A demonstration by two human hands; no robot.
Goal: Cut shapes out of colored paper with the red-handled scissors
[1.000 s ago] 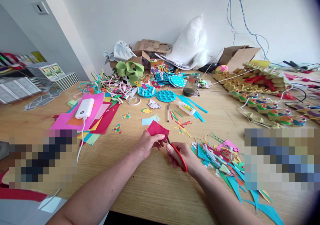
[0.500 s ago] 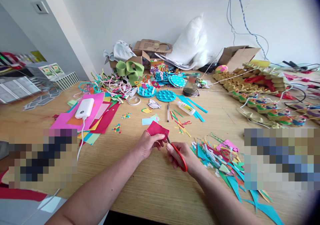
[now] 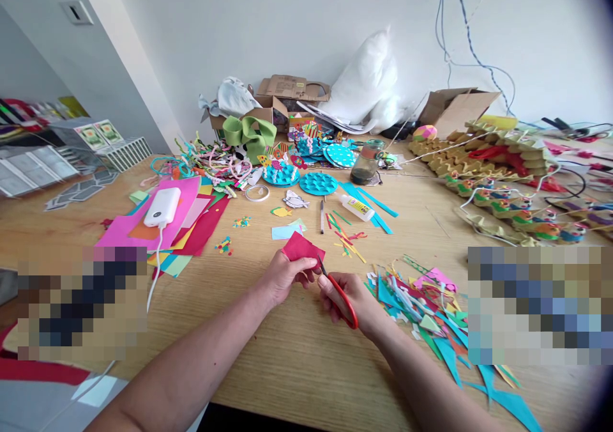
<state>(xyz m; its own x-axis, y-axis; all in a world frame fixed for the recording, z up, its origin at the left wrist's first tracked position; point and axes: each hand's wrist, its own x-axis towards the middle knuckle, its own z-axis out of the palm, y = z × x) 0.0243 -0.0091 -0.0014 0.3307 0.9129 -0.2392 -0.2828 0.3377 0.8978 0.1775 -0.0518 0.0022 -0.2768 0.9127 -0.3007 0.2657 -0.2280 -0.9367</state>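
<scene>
A small piece of red paper (image 3: 299, 246) is pinched between the thumb and fingers of my left hand (image 3: 286, 275), above the table. My right hand (image 3: 347, 294) is wrapped round red-handled scissors (image 3: 348, 304), whose dark blades meet the paper's right edge near my left thumb. How far the blades part is too small to tell. Just beyond the paper lie light blue and pale green paper pieces (image 3: 286, 231). A pen (image 3: 322, 217) and a yellow paper fish (image 3: 281, 212) rest farther back.
Paper scraps (image 3: 426, 304) are heaped right of my right hand. At left, a white power bank (image 3: 163, 207) with a cable sits on coloured sheets (image 3: 129, 221). A glue bottle (image 3: 357, 207), a jar (image 3: 366, 163) and blue scalloped discs (image 3: 318, 183) stand behind; egg trays (image 3: 507, 189) fill the right.
The red paper has shifted very slightly to the right in my left hand's grip. Both hands and the scissors stay almost where they were.
</scene>
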